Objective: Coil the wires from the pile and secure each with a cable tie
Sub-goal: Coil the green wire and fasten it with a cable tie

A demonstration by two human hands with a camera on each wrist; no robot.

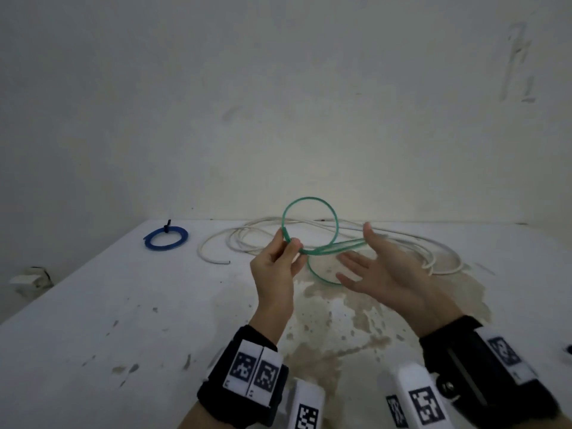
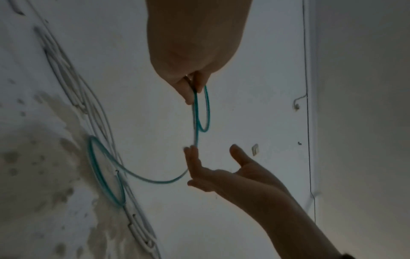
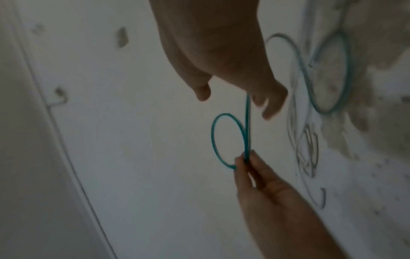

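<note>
My left hand (image 1: pixel 289 242) pinches a thin green wire (image 1: pixel 309 198) between thumb and fingers and holds one round loop upright above the white table (image 1: pixel 123 305). From the pinch the wire runs right across the straight fingers of my right hand (image 1: pixel 356 244), then drops to a second loop lying on the table (image 2: pixel 104 171). In the left wrist view the left hand (image 2: pixel 193 91) grips the wire (image 2: pixel 195 115) and the right hand (image 2: pixel 213 168) lies palm up. In the right wrist view the wire (image 3: pixel 248 112) passes between thumb and fingers (image 3: pixel 272 103).
A pile of white wire (image 1: pixel 402 239) sprawls along the table's far edge against the wall. At the far left lies a blue coil (image 1: pixel 166 238) bound with a black cable tie. A brownish stain (image 1: pixel 340 320) marks the table in front of me.
</note>
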